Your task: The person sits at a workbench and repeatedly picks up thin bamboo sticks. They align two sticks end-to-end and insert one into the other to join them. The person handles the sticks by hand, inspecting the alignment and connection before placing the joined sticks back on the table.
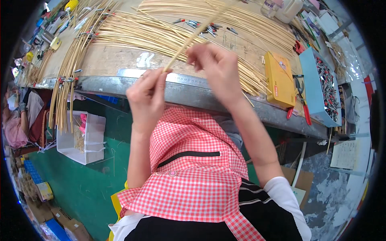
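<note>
My left hand [145,96] pinches the lower end of a thin bamboo strip [188,41], which slants up and to the right over the workbench. Beside the strip, a little to the right, my right hand [220,70] is blurred by motion with its fingers bent; whether it grips anything cannot be made out. Behind both hands lies a broad spread of long bamboo strips [136,34] on the bench. A steel ruler [185,78] runs along the bench's front edge, just below my hands. Small metal clips with red and black ends [208,29] rest on the strips.
To the right are a yellow box [278,80], red-handled pliers [304,105] and a light blue bin [311,76] full of clips. Clamped strips [66,90] overhang the bench at left, above a translucent plastic tub [100,138] on the green floor. A person in pink [17,130] is at far left.
</note>
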Motion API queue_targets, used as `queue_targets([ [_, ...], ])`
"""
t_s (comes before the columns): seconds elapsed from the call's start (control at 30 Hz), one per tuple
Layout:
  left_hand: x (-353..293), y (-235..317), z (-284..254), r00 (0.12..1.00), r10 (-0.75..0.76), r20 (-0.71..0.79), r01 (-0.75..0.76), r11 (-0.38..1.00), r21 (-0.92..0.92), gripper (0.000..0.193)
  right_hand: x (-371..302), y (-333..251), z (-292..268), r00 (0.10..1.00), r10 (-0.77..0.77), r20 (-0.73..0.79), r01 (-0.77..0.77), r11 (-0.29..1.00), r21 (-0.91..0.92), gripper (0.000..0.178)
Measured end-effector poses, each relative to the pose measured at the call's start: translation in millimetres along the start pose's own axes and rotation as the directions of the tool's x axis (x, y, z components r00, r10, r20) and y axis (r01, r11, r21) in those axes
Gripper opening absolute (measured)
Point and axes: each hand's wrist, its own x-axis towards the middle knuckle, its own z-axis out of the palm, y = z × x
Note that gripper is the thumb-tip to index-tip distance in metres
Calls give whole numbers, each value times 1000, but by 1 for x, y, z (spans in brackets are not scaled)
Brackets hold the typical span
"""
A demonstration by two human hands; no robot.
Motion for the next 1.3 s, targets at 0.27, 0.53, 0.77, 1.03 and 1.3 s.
queue_targets([
  [0.27,-19,-27,-14,944,-325,55,327,899,-292,17,121,113,-65,988,44,145,117,388,-914,17],
  [0.53,-29,-12,0,879,-415,237,477,770,-424,16,102,120,-88,972,-158,172,211,273,-939,17],
  [0.77,-36,4,9,945,-237,227,305,889,-342,13,-17,3,-64,982,180,64,-167,972,-166,18],
  [1.03,-35,30,11,963,-100,251,166,952,-256,9,-90,-17,-45,985,171,-39,-146,924,353,23],
  [1.3,-39,33,14,968,-63,242,129,955,-268,10,-96,-10,-33,983,154,-103,-92,890,447,22],
])
